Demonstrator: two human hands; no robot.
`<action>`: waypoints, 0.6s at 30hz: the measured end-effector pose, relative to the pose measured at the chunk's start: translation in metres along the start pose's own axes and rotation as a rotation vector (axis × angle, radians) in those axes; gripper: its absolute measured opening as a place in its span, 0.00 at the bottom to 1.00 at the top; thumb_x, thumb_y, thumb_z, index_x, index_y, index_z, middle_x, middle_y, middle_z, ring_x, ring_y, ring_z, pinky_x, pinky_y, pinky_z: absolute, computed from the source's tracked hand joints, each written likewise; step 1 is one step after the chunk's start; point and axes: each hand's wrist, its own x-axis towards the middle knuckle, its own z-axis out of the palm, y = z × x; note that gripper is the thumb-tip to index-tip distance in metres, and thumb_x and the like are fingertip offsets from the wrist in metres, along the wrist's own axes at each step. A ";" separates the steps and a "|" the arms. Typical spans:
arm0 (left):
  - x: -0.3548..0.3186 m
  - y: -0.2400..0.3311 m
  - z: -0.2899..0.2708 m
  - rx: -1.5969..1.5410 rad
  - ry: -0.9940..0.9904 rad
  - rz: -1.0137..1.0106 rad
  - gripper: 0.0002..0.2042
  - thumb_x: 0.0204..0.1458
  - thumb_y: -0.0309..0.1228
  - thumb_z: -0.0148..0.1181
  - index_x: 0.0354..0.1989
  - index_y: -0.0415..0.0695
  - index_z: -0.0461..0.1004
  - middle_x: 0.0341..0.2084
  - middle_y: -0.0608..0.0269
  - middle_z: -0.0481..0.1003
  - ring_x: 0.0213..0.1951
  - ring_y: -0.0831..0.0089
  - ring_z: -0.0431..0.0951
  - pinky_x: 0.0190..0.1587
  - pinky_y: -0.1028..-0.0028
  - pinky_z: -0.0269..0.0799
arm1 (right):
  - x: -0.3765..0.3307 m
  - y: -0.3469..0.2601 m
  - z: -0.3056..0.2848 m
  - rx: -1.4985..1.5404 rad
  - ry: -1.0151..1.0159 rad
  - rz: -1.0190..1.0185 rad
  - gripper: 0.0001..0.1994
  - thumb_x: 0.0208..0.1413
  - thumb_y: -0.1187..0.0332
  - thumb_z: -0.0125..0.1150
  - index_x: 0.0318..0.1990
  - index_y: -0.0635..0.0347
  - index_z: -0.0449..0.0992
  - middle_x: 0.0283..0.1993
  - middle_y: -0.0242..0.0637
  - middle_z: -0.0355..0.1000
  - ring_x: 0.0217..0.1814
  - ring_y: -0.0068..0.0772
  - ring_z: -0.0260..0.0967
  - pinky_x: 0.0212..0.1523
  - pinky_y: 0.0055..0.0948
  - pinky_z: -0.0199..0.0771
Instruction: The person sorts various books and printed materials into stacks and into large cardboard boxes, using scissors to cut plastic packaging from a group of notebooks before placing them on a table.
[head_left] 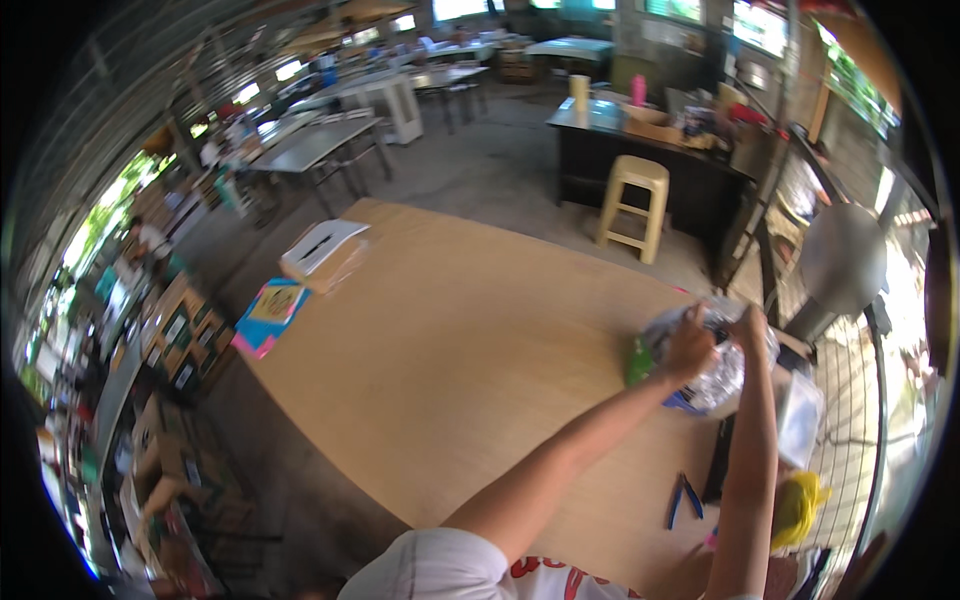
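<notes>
Head view, read from left to right. At the far left edge of the wooden surface lies a pink, blue and yellow booklet, partly overhanging the edge; just beyond it a white stool stands beside the surface. The broad middle of the surface separates these from the hands, well apart. Toward the right edge lies a clear plastic bag, crumpled, with a green item touching its left side. The left hand reaches in from the lower centre and grips the bag's left upper part, fingers closed on the plastic. The right hand comes up from the lower edge and pinches the bag's top, just beside the left hand; the bag therefore sits between and beneath both hands. Nearer the person, blue-handled pliers lie on the surface, and a yellow object lies near the right forearm. A pale yellow stool stands on the floor beyond.
</notes>
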 end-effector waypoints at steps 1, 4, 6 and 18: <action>0.008 0.013 0.002 -0.054 0.017 0.003 0.06 0.36 0.30 0.66 0.18 0.40 0.79 0.56 0.44 0.62 0.59 0.47 0.60 0.58 0.59 0.64 | 0.009 0.022 -0.009 -0.021 0.033 -0.025 0.33 0.28 0.60 0.75 0.44 0.67 0.69 0.48 0.55 0.71 0.54 0.58 0.67 0.54 0.44 0.68; 0.005 -0.005 0.001 -0.112 0.059 -0.014 0.07 0.35 0.27 0.65 0.24 0.39 0.79 0.59 0.45 0.59 0.59 0.47 0.60 0.59 0.59 0.64 | -0.018 -0.004 -0.006 -0.099 0.206 -0.051 0.29 0.34 0.61 0.74 0.45 0.61 0.70 0.50 0.49 0.71 0.55 0.56 0.63 0.53 0.49 0.66; -0.006 -0.027 -0.002 -0.127 0.038 -0.077 0.13 0.34 0.26 0.66 0.32 0.39 0.78 0.59 0.45 0.58 0.59 0.45 0.60 0.59 0.59 0.63 | -0.064 -0.059 -0.015 -0.061 0.337 -0.112 0.17 0.42 0.67 0.69 0.41 0.58 0.72 0.35 0.48 0.74 0.38 0.53 0.71 0.39 0.48 0.71; 0.067 -0.001 -0.023 -0.352 0.126 -0.395 0.11 0.46 0.32 0.59 0.36 0.40 0.74 0.34 0.45 0.76 0.39 0.50 0.77 0.42 0.56 0.73 | -0.077 -0.027 -0.018 0.130 0.297 -0.540 0.07 0.51 0.72 0.54 0.31 0.65 0.77 0.34 0.52 0.73 0.39 0.53 0.71 0.41 0.44 0.69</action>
